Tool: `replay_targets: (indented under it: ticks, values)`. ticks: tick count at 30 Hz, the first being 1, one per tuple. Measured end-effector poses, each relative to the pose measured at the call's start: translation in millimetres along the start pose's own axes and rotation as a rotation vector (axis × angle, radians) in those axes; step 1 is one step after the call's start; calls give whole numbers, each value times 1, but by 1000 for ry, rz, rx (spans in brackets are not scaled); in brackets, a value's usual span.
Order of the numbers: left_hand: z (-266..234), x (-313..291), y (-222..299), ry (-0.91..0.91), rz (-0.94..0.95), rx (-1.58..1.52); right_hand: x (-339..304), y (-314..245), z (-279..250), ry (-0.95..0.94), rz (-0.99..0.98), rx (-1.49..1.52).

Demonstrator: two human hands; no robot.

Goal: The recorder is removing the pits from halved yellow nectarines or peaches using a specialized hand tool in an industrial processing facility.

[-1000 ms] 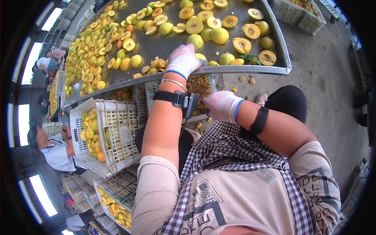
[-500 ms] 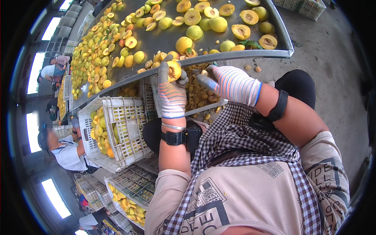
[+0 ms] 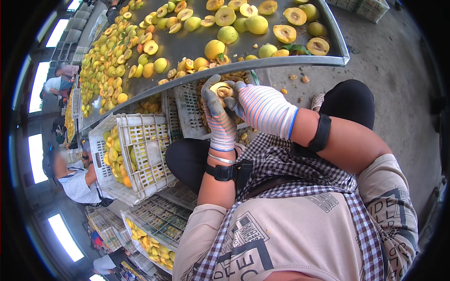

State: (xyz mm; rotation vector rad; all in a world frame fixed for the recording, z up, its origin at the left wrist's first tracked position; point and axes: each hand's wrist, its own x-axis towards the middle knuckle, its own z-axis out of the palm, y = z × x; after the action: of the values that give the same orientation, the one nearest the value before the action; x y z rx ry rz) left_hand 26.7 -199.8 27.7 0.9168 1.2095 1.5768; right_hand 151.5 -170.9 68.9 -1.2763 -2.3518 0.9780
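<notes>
Just below the table's near edge, my left hand (image 3: pixel 219 117), in a striped knit glove with grey fingers, is closed around a halved yellow peach (image 3: pixel 217 88). The cut face is turned up, with the brown pit hollow showing. My right hand (image 3: pixel 266 108), gloved alike, is closed, its fingertips pressed against the peach half's right side. A thin greenish strip (image 3: pixel 254 77) sticks up behind the right hand; whether the hand holds it is hidden. Beneath both hands sits a crate (image 3: pixel 191 110) with peach pieces, partly covered by them.
A metal-rimmed table (image 3: pixel 183 44) spreads ahead, loaded with whole and halved peaches. White plastic crates (image 3: pixel 145 159) of peaches stand at my left, with another crate (image 3: pixel 154 220) lower down. Fruit scraps (image 3: pixel 305 79) lie on the floor at right. A co-worker (image 3: pixel 77 180) is at far left.
My right hand has moved left to meet the peach half. My left hand has shifted slightly right and tipped the cut face up. The whole view has slid a little left.
</notes>
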Motion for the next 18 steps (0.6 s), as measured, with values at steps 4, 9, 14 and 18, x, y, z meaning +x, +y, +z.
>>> replay_targets:
  ticks: [4, 9, 14, 18]
  values:
    - [-6, 3, -14, 33, 36, -54, -2, 0, 8, 49, -37, -44]
    - [2, -3, -2, 80, 112, 107, -2, -6, 9, -8, -27, -72]
    - [1, -1, -1, 66, 240, 227, -2, -6, 7, -25, -75, -113]
    - [-7, 3, -7, 49, 218, 188, 0, -7, 5, -84, -66, -98]
